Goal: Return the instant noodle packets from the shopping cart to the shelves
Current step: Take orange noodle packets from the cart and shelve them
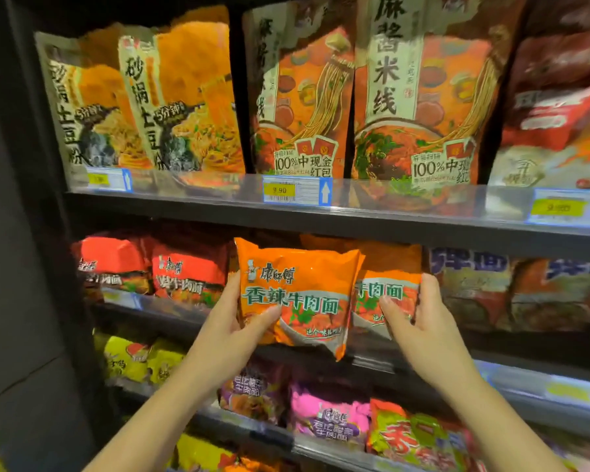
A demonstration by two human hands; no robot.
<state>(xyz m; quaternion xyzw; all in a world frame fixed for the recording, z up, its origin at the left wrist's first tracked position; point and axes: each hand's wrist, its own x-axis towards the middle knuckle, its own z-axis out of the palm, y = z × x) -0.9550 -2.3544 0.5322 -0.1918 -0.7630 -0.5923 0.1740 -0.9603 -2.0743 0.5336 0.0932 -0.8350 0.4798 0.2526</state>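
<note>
My left hand (pixel 234 318) grips an orange instant noodle packet (pixel 297 294) by its lower left edge, thumb across the front, in front of the second shelf (pixel 321 356). A second orange packet (pixel 385 298) of the same kind stands partly hidden behind the first one, and my right hand (pixel 419 318) holds it by its right side with the thumb on its face. Both packets are upright at the shelf's front edge. The shopping cart is out of view.
Red noodle packets (pixel 184 274) stand to the left on the same shelf, darker packs (pixel 511 291) to the right. The shelf above (pixel 321 212) carries tall orange bags and price tags. Lower shelves hold yellow, pink and green packets. A dark upright panel (pixel 24 233) bounds the left.
</note>
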